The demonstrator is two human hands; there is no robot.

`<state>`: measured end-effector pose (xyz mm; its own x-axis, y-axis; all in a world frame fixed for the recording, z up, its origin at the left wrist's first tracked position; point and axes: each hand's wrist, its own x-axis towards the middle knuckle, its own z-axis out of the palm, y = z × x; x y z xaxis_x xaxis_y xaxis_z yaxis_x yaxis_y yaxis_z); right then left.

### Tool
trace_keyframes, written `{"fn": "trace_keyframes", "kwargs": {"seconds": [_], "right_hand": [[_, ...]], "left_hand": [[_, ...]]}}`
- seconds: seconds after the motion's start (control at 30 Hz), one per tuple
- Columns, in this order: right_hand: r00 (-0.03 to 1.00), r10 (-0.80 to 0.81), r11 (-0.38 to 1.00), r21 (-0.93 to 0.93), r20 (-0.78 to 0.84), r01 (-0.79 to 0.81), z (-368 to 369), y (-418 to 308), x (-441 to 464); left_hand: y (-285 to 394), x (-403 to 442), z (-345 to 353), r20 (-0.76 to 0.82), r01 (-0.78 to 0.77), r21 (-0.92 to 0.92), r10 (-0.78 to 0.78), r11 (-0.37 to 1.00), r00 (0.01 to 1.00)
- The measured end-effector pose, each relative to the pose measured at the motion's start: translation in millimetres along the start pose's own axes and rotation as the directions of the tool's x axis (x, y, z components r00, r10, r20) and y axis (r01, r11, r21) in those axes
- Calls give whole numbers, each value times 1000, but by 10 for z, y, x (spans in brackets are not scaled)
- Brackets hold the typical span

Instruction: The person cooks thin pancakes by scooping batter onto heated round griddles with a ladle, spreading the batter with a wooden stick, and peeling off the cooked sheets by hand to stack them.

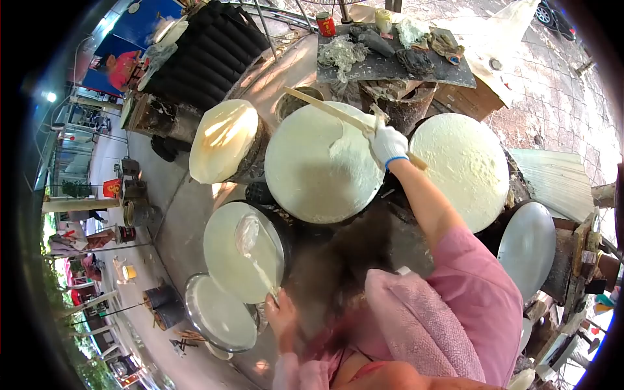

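Observation:
My bare left hand [283, 315] is wrapped round the handle of a ladle [247, 235], whose batter-coated bowl lies over a basin of pale batter [224, 257]. In a white glove, my right hand [389, 144] grips a long wooden stick [325, 108] that slants across the upper right part of a round griddle [305, 162]. Pale batter coats this griddle, with an uneven edge near the stick. A ragged whitish piece [378, 117] shows beside the gloved fingers; its link to the stick is unclear.
Right of the gloved hand is another batter-coated griddle [458, 169], then a pale round lid [528, 250]. A glass-like bowl [221, 315] sits lower left, an octagonal pale board [223, 140] upper left. Behind stands a board [331, 77] with a red can [325, 25] and crumpled plastic.

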<state>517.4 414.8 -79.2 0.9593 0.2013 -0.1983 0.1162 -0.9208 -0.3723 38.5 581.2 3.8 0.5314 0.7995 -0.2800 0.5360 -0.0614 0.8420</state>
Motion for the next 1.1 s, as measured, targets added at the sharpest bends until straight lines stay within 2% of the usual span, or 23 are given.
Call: {"fn": "trace_keyframes", "kwargs": {"seconds": [0.03, 0.1, 0.13, 0.2, 0.23, 0.27, 0.3, 0.33, 0.37, 0.43, 0.47, 0.53, 0.57, 0.6, 0.63, 0.7, 0.8, 0.9, 0.93, 0.97, 1.0, 1.07, 1.1], "right_hand": [[1000, -27, 999, 19, 7, 27, -116, -142, 2], [966, -209, 937, 252, -148, 242, -38, -241, -206], [936, -321, 896, 275, -144, 349, 36, -207, -371], [923, -381, 857, 356, -46, 372, -38, -98, -967], [938, -342, 865, 406, 48, 295, -175, -15, -1326], [939, -284, 764, 546, -194, 344, 168, 249, -1503], [976, -132, 691, 690, -175, 217, 318, 480, -1690], [988, 23, 568, 815, -152, 112, 466, 709, -1876], [972, 188, 433, 876, 142, -212, 445, 838, -2071], [842, 105, 237, 809, 528, -537, 496, 964, -2296], [878, 5, 254, 848, 479, -465, 582, 1003, -2307], [956, -60, 213, 939, 289, -270, 632, 1076, -2208], [909, -47, 206, 895, 414, -396, 144, 965, -2174], [922, 42, 298, 876, 385, -380, 147, 1054, -2061], [946, 47, 196, 926, 320, -323, 361, 1183, -1945], [875, 48, 360, 809, 482, -465, 293, 1211, -1867], [796, -42, 435, 729, 604, -529, -145, 945, -2089], [901, 58, 386, 822, 431, -418, 211, 1019, -2295], [923, 103, 413, 828, 371, -379, -59, 909, -2466], [940, 164, 314, 887, 300, -338, 245, 981, -2561], [945, 203, 349, 883, 258, -316, 433, 920, -2665], [959, 92, 282, 917, 266, -282, 1114, 510, -2813], [936, 78, 249, 903, 343, -351, 982, 328, -2814]], "left_hand": [[39, -14, 3, 2, -9, 10, 9, 1000, 1000], [107, -5, 50, 23, 6, -3, -6, 1000, 1000], [131, 2, 79, 33, 16, -21, -15, 1000, 999], [191, 21, 153, 60, 49, -107, -42, 993, 997], [317, 34, 227, 71, 98, -119, -90, 988, 993], [510, 14, 282, 81, 150, -126, -140, 981, 987], [616, -20, 316, 87, 202, -133, -192, 970, 978], [465, 48, 327, 100, 177, -110, -166, 978, 981], [362, 109, 383, 112, 100, -67, -93, 993, 989], [371, 203, 553, 147, -2, -22, 5, 1000, 989], [455, 235, 645, 167, -25, -20, 28, 999, 986], [815, 329, 791, 242, 61, -139, -26, 988, 970], [953, 412, 851, 283, 105, -188, -49, 976, 958], [1028, 566, 941, 299, 51, -195, 9, 979, 954], [1074, 751, 1049, 316, 1, -204, 65, 979, 947], [1200, 1179, 1311, 354, -138, -156, 186, 978, 917], [1461, 1832, 1793, 501, -60, -228, 170, 972, 849], [1469, 2420, 2287, 680, 39, -290, 177, 956, 711], [1371, 2529, 2369, 714, 74, -262, 142, 962, 686], [1260, 2614, 2444, 744, 110, -233, 105, 966, 660], [1197, 2641, 2476, 772, 144, -201, 66, 969, 632], [1023, 2376, 2321, 753, 259, -175, -41, 950, 657], [906, 2212, 2179, 734, 320, -162, -103, 933, 671]]}}
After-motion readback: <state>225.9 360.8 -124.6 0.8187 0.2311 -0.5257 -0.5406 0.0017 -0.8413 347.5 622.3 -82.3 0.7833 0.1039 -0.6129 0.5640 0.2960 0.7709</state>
